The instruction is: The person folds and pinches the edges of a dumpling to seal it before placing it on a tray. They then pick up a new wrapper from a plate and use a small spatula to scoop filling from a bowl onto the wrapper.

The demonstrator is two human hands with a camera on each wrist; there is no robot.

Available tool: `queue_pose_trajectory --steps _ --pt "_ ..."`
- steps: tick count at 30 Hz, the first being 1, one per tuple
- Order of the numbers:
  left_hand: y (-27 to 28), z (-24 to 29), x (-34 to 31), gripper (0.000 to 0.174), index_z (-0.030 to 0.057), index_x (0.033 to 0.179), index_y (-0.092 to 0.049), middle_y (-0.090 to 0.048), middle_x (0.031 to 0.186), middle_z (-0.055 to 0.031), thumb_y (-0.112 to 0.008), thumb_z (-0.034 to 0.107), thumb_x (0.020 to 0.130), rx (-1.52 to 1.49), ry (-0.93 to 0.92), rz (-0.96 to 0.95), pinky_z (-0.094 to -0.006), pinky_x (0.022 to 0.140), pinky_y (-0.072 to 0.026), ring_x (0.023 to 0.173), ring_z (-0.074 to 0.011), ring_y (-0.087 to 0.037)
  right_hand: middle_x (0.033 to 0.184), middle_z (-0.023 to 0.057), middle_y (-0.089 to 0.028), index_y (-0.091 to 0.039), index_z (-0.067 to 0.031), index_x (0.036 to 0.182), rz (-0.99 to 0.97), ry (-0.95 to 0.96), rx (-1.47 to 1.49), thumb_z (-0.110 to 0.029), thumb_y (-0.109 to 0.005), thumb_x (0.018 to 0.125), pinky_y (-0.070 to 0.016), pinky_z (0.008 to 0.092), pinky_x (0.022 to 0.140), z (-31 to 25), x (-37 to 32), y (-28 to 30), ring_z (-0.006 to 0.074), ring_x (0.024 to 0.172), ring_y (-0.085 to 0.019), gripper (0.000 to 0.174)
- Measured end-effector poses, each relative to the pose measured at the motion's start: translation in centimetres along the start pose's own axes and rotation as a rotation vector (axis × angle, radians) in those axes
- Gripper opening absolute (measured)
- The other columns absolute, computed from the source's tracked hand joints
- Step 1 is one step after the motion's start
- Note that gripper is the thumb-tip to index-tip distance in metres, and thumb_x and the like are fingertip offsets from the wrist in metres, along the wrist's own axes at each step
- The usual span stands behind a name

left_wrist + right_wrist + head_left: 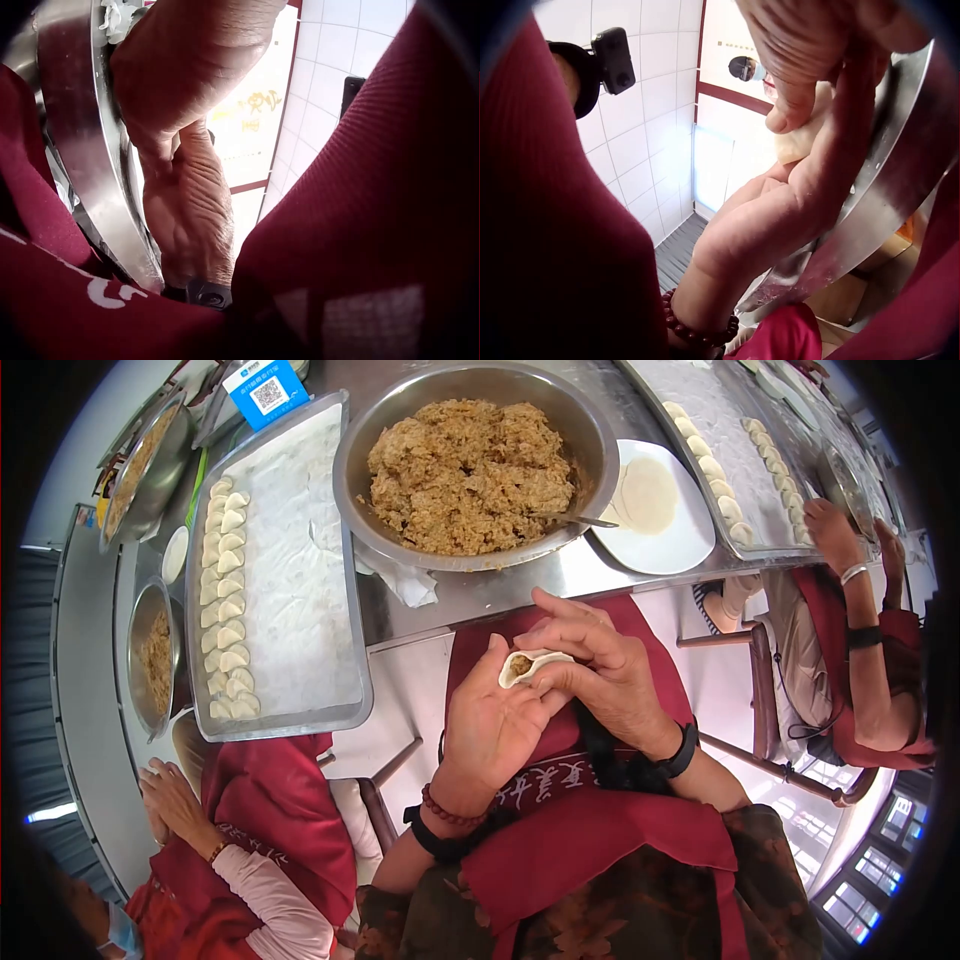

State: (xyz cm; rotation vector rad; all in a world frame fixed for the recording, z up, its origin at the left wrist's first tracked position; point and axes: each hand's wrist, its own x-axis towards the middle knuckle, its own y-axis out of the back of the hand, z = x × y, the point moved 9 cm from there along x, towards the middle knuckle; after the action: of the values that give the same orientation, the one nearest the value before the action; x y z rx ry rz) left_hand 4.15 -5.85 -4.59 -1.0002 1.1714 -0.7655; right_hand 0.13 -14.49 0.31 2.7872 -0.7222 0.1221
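Observation:
A part-folded dumpling [522,668] is held between both hands in front of the apron, its left end gaping with brown filling showing. My left hand [500,715] lies palm up and cradles it between thumb and fingers. From the right, my right hand [605,670] pinches the dough edge between thumb and fingers. In the right wrist view the pale dumpling [799,142] shows between the hands; the left wrist view hides it behind the right hand [187,202]. Beyond the hands stands a large steel bowl [350,510] of filling [470,470] with a spoon [575,518].
A metal tray [300,610] at left carries overlapping rows of dumplings [228,600]. Round wrappers [648,495] lie on a white plate [675,550] right of the bowl. Another dumpling tray [735,450] is farther right. People in red aprons sit on either side.

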Motion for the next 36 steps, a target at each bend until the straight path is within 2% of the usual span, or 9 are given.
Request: queue_pose_trajectory --steps 8,11,15,19,26,29,32,35,36 --pt "-0.5 0.2 -0.3 0.04 -0.0027 0.128 -0.049 -0.057 0.124 -0.0144 -0.039 0.029 0.106 0.147 -0.035 -0.002 -0.0439 0.106 -0.0422 0.118 -0.0235 -0.055 0.107 0.0057 -0.073 -0.07 -0.0085 0.089 -0.013 0.016 0.033 -0.007 -0.073 0.082 -0.0291 0.0438 0.11 0.0 -0.2 0.1 0.0273 0.135 -0.047 0.007" --pt "0.0 0.4 -0.4 0.037 -0.0034 0.128 -0.049 -0.056 0.125 -0.015 -0.042 0.024 0.104 0.221 -0.052 0.014 -0.0453 0.105 -0.0435 0.118 -0.0243 -0.055 0.109 0.0058 -0.073 -0.069 -0.008 0.094 -0.041 0.019 -0.029 -0.005 -0.072 0.082 -0.0305 0.0429 0.109 -0.2 -0.3 0.0 0.0272 0.136 -0.045 0.013" --pt "0.0 0.4 -0.5 0.04 -0.0037 0.132 -0.043 -0.053 0.131 -0.0164 -0.045 0.023 0.103 0.349 -0.057 -0.011 -0.0461 0.106 -0.0428 0.123 -0.0272 -0.053 0.11 0.0058 -0.072 -0.067 -0.0071 0.104 0.031 -0.17 0.279 -0.002 -0.072 0.081 -0.0326 0.0405 0.109 1.4 -0.8 -0.3 0.0273 0.137 -0.043 0.024" --pt "0.2 0.3 -0.5 0.042 -0.0045 0.133 -0.043 -0.053 0.131 -0.0174 -0.042 0.026 0.104 0.428 -0.063 0.003 -0.0468 0.106 -0.0428 0.122 -0.0272 -0.053 0.111 0.0063 -0.072 -0.066 -0.0062 0.109 0.012 -0.143 0.162 -0.001 -0.072 0.081 -0.0336 0.0395 0.108 1.0 -0.7 -0.2 0.0274 0.137 -0.043 0.03" --pt "-0.8 0.0 -0.2 0.054 -0.0046 0.133 -0.042 -0.052 0.131 -0.0196 -0.031 0.04 0.106 0.253 -0.01 -0.011 -0.049 0.109 -0.0402 0.125 -0.0292 -0.051 0.11 0.0084 -0.072 -0.071 -0.0048 0.1 -0.088 0.006 0.017 -0.002 -0.07 0.084 -0.0385 0.0387 0.105 0.6 -0.5 -0.4 0.0277 0.132 -0.048 0.016" --pt "-0.3 -0.2 -0.2 0.054 -0.0056 0.131 -0.043 -0.052 0.131 -0.0202 -0.031 0.04 0.106 0.175 0.019 0.012 -0.0477 0.11 -0.0395 0.126 -0.029 -0.05 0.11 0.0096 -0.071 -0.072 -0.0036 0.095 0.01 -0.075 0.266 -0.003 -0.068 0.087 -0.0398 0.037 0.104 1.8 -0.7 -0.1 0.0266 0.129 -0.051 0.009" --pt "0.2 -0.2 -0.2 0.052 -0.0048 0.13 -0.044 -0.053 0.13 -0.0195 -0.032 0.04 0.106 0.131 0.024 0.012 -0.0476 0.11 -0.0385 0.126 -0.0284 -0.05 0.114 0.0164 -0.069 -0.067 -0.001 0.106 -0.003 -0.11 0.275 0.001 -0.067 0.088 -0.0482 0.0378 0.1 1.8 -0.6 -0.1 0.0277 0.129 -0.051 0.018" --pt "0.8 -0.2 -0.1 0.05 -0.0036 0.13 -0.045 -0.053 0.13 -0.0191 -0.033 0.038 0.106 0.119 0.029 0.004 -0.0477 0.11 -0.0382 0.126 -0.0286 -0.05 0.111 0.0158 -0.069 -0.066 -0.0011 0.107 0.051 -0.236 0.392 0.0 -0.067 0.087 -0.0456 0.0393 0.103 1.5 -0.7 -0.3 0.028 0.13 -0.05 0.02" --pt "0.9 -0.2 -0.1 0.049 -0.0028 0.13 -0.045 -0.053 0.131 -0.0194 -0.032 0.038 0.106 0.119 0.026 0.001 -0.048 0.109 -0.0383 0.126 -0.029 -0.05 0.112 0.0157 -0.069 -0.066 -0.0012 0.106 0.011 -0.168 0.315 0.0 -0.067 0.087 -0.0443 0.0399 0.104 1.3 -0.6 -0.3 0.0278 0.13 -0.05 0.019"
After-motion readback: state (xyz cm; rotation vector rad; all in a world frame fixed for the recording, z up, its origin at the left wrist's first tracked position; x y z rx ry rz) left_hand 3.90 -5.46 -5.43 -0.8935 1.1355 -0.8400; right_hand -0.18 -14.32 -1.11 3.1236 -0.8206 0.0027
